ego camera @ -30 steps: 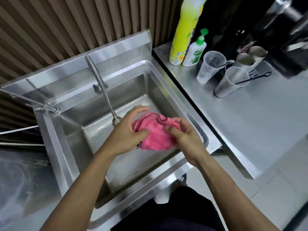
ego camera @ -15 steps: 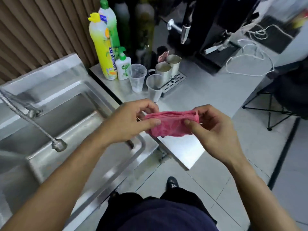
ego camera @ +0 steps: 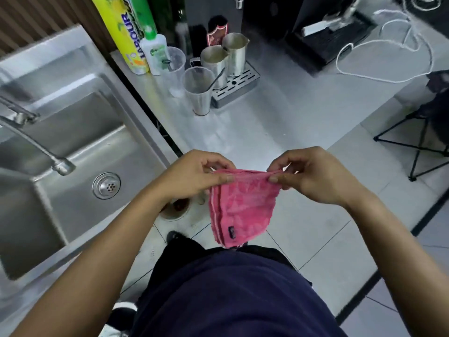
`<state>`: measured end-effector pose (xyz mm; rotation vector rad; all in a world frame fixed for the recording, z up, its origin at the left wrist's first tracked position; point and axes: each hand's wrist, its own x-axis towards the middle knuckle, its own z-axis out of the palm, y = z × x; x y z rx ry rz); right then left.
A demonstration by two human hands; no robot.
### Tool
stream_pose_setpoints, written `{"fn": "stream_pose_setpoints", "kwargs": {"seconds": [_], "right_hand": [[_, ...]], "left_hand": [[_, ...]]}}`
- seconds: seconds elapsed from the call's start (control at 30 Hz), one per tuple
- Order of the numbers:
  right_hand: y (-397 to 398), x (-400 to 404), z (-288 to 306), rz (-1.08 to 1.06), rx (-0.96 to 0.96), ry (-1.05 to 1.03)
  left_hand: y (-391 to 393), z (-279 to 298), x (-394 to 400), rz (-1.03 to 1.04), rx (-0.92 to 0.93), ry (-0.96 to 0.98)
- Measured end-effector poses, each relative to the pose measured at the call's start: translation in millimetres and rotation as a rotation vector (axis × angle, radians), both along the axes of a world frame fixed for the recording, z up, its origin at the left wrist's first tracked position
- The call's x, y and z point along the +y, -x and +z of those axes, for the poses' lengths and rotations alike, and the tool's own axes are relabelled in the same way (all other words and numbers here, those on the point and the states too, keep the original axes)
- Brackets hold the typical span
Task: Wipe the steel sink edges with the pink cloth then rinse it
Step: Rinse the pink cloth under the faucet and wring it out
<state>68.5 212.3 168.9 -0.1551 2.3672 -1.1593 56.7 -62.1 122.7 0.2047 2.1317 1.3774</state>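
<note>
A person seen from a head-worn camera: both forearms are bare from elbow to wrist, with no sleeve reaching into view. The left hand and right hand carry no gloves, rings, watch or bands. A dark navy top of plain, unmarked fabric covers the torso and fills the lower middle of the view. Black trousers show just beyond the top's hem. One dark shoe toe shows beyond the trousers; another shoe, black with a white sole, is partly hidden by the left forearm.
</note>
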Motion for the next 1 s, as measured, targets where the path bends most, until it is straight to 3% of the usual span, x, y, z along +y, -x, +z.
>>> {"fn": "stream_pose_setpoints", "kwargs": {"seconds": [0.07,0.17,0.27,0.4,0.53,0.77,0.87,1.0], "right_hand": [[36.7,-2.8,-36.9,0.068,-0.039,-0.042],[73.2,-16.1,-102.6,0.098,0.088,-0.189],[59.2,-40.4,-139.7,0.093,0.228,-0.327],[-9.6,-57.7,-174.1,0.004,0.22,-0.227],[-30.8,-43.3,-212.8,0.177,0.27,-0.268],[26.9,-22.0,-215.7,0.586,0.493,-0.403],[14.9,-29.2,-211.9,0.607,0.516,-0.399],[7.1,-41.9,-215.0,0.486,0.518,-0.338]], "left_hand": [[21.0,-38.4,3.7,0.061,-0.072,0.036],[38.3,-93.5,12.0,0.231,-0.113,0.155],[16.6,-123.5,30.1,0.219,0.203,0.476],[-39.9,-150.9,61.9,0.103,0.428,0.582],[-60.7,-177.0,70.8,0.083,0.372,0.702],[-46.2,-177.4,105.1,0.238,0.17,0.791],[-49.4,-177.6,94.7,0.166,0.214,0.854],[-48.8,-172.1,87.3,0.107,0.281,0.911]]}}
